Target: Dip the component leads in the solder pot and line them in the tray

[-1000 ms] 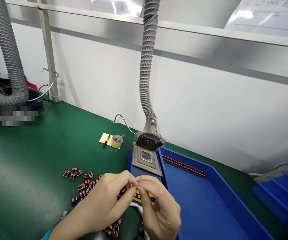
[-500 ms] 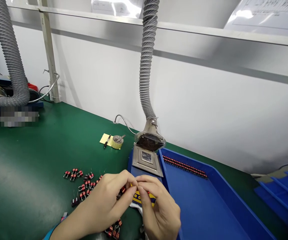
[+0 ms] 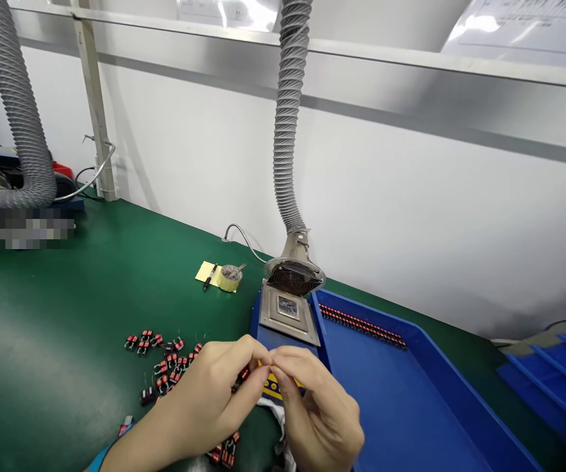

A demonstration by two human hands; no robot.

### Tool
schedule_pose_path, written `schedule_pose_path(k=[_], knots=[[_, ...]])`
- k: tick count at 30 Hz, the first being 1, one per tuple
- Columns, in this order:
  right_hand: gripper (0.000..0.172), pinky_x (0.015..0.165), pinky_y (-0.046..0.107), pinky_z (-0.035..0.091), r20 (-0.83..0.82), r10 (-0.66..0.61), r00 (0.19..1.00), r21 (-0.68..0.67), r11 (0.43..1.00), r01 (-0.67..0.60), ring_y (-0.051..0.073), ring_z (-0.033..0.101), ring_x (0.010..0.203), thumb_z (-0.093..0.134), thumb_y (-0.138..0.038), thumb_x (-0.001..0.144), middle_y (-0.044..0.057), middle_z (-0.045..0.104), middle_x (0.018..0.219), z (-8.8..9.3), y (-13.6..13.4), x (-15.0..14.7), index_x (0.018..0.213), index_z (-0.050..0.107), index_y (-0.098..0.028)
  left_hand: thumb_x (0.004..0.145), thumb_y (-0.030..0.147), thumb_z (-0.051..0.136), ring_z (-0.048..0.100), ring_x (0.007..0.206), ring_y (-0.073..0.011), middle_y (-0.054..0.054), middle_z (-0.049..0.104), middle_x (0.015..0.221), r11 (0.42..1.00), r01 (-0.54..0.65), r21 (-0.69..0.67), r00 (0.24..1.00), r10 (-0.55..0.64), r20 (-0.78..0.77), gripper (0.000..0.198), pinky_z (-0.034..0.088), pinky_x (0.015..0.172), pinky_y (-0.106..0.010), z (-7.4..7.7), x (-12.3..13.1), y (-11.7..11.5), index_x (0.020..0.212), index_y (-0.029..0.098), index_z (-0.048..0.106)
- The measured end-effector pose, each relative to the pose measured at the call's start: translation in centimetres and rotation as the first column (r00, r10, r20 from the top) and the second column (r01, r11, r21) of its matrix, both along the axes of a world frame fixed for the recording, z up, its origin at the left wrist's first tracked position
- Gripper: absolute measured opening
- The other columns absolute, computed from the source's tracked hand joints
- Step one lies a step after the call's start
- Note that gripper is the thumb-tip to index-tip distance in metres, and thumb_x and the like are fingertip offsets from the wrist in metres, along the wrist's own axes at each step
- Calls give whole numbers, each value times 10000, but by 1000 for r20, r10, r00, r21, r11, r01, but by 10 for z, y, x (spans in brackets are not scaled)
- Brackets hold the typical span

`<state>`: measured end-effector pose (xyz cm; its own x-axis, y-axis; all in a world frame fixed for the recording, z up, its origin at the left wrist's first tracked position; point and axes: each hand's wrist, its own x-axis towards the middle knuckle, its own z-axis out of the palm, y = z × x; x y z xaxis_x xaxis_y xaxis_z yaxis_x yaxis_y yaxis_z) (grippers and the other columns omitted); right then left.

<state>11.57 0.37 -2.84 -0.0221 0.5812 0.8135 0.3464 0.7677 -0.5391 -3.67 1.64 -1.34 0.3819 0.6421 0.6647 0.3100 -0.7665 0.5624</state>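
Observation:
My left hand (image 3: 214,393) and my right hand (image 3: 317,413) meet fingertip to fingertip in front of a blue unit with a yellow control panel (image 3: 273,389). Thumb and forefinger of each are pinched together. Whatever lies between them is hidden or too small to name. Beside and partly behind my left hand, small red-and-black components with wire leads (image 3: 162,367) lie scattered on the green tabletop (image 3: 91,295). More of these parts (image 3: 226,451) sit below my left wrist. A white cloth (image 3: 278,412) shows between the hands.
Behind the hands, a metal plate with a shiny square pool (image 3: 289,307) sits under a fume hose (image 3: 290,131). At right, a blue tray (image 3: 386,393) holds rows of red-and-black parts (image 3: 361,325). A tape roll (image 3: 230,278) and a pen (image 3: 209,278) lie farther back.
My right hand has turned slightly and its palm side has shifted a little to the right. The fingertips stay together; my left hand has barely moved.

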Motion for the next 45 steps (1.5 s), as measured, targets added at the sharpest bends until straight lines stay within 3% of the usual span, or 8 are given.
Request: schedule_pose_path(k=[7,11,15,18,21,23,30,45], knots=[[443,462,243,396,-508,293,810,-423,735,-531,119,454,413,409,-366,994,-34,437,417,0,1,-2,585,461,-203,947,72,379,466,475,-112,36,564,583,943,-45,329,998,54,-16,208,354,500,-235,-3,5,5,820,188,495],[105,630,264,510,-334,197,922,-252,924,-289,159,639,675,636,-229,889,25,675,698,1,3,3,805,695,-210,944,79,409,526,531,-83,48,600,672,994,0,109,999,-5,45,168,399,541,-182,0,0,1,879,205,499],[275,687,312,541,-67,72,995,-53,996,-75,202,681,797,626,-37,832,35,727,840,0,1,4,966,709,-263,948,99,402,559,561,-95,35,611,690,994,-13,110,1000,10,27,165,424,559,-190,-1,1,3,865,203,500],[168,621,289,497,-51,24,998,-160,987,-32,178,635,691,546,-114,899,45,680,752,0,0,-1,821,661,-209,947,87,380,537,525,-122,11,618,647,955,-49,294,997,65,-44,188,392,520,-236,-4,5,6,853,184,511],[375,497,257,415,-363,218,906,-439,818,-373,116,439,442,449,-296,976,-21,497,492,1,0,-5,615,492,-203,935,68,376,464,469,-126,25,571,576,918,-16,396,996,48,-72,198,337,481,-258,-5,6,7,837,178,508],[445,499,258,417,-533,298,792,-395,740,-544,114,405,416,417,-348,989,-41,416,423,1,1,-4,567,439,-210,938,71,392,486,502,-109,36,581,612,957,20,291,1000,-16,-15,184,374,524,-230,-4,5,6,847,185,504],[138,695,319,541,-262,222,939,-225,932,-283,205,678,807,668,-165,860,47,713,840,2,-1,2,956,707,-257,943,155,460,508,594,-84,54,534,678,972,126,-201,988,-104,115,155,407,587,-170,2,-3,0,817,206,535],[206,598,204,490,-542,163,824,-284,888,-363,116,598,600,663,-276,878,-15,592,591,2,4,4,686,641,-203,954,304,499,534,797,-134,-10,561,903,816,373,-442,885,-169,435,265,470,723,-228,-4,-5,7,1215,256,508]])
